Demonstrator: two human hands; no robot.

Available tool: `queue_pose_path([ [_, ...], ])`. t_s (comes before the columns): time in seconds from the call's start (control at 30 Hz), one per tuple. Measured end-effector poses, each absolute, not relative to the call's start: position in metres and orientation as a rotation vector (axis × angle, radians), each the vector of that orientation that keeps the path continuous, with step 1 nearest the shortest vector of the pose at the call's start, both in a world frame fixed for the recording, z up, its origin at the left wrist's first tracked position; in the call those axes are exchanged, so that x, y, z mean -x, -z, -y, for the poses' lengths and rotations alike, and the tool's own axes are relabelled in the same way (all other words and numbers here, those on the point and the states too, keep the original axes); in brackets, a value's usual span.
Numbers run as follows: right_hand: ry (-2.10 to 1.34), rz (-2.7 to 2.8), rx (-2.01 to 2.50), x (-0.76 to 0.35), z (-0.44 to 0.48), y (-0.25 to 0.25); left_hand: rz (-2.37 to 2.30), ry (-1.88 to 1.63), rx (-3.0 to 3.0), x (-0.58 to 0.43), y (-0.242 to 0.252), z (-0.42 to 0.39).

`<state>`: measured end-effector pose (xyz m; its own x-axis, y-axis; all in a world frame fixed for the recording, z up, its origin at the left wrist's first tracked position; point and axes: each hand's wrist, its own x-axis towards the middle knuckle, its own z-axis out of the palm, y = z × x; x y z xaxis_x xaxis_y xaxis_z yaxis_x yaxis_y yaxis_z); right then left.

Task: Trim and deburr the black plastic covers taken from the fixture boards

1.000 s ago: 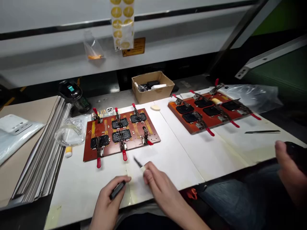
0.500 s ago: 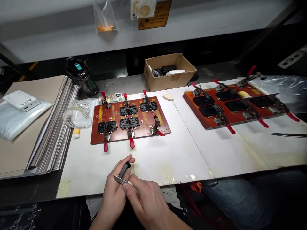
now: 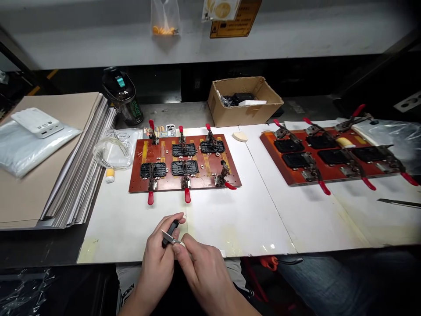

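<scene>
Okay, left hand [image 3: 157, 267] wraps closed around a black holder [image 3: 170, 233]; right hand [image 3: 205, 274] pinches a pale-handled knife [image 3: 180, 241] in a narrow grip, its steel blade [image 3: 168, 237] touching the holder. Both hands sit over the white bench sheet [image 3: 112, 232], just in front of the red clamp fixture board [image 3: 167, 183].

Red clamping boards [image 3: 164, 184], cardboard box [image 3: 245, 113], stacked sheets [image 3: 79, 184]

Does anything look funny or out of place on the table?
Yes. On the nearer red-brown board, the front right clamp has its red handle turned sideways, but the front left clamp and front middle clamp point straight out. No black block sits under it.
</scene>
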<state>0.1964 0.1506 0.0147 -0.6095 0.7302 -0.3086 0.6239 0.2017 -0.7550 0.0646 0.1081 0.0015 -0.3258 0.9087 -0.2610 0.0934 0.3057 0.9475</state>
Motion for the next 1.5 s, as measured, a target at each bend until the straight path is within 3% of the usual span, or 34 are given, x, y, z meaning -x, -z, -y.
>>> queue_pose_path([
  [0.97,-1.199,2.456,1.276,-0.190,-0.138,-0.009,-1.687,-1.128,-0.874,-0.062,-0.005,-0.110],
  [1.27,-1.502,1.940,1.554,-0.210,-0.173,-0.001,-1.750,-1.103,-0.986,-0.061,0.000,-0.103],
  [1.5,-1.752,1.702,1.241,-0.198,-0.177,-0.005,-1.705,-1.091,-1.105,-0.063,0.007,-0.106],
])
